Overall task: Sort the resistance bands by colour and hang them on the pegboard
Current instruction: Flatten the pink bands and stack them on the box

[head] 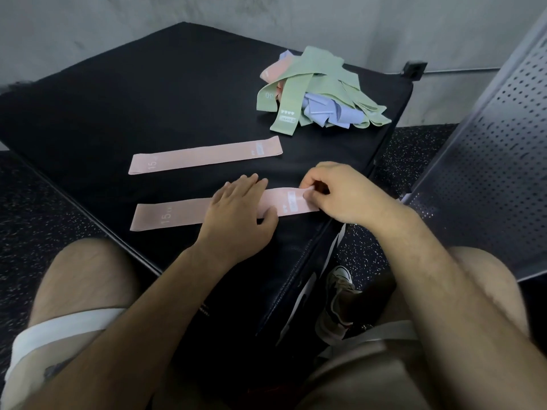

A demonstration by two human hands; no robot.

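Note:
Two pink resistance bands lie flat on the black mat (148, 93). The far pink band (204, 155) lies free. On the near pink band (174, 213), my left hand (239, 214) presses its middle with straight fingers. My right hand (340, 190) pinches the right end of that same band at the mat's edge. A jumbled pile of green, lilac and pink bands (319, 93) sits at the back right of the mat. The grey perforated pegboard (488, 161) stands at the right.
The mat is raised above a dark speckled floor (38, 220). A grey concrete wall (266, 13) runs behind, with a small black box and cable (413, 69). My knees and a shoe (337, 303) are below the mat's near corner.

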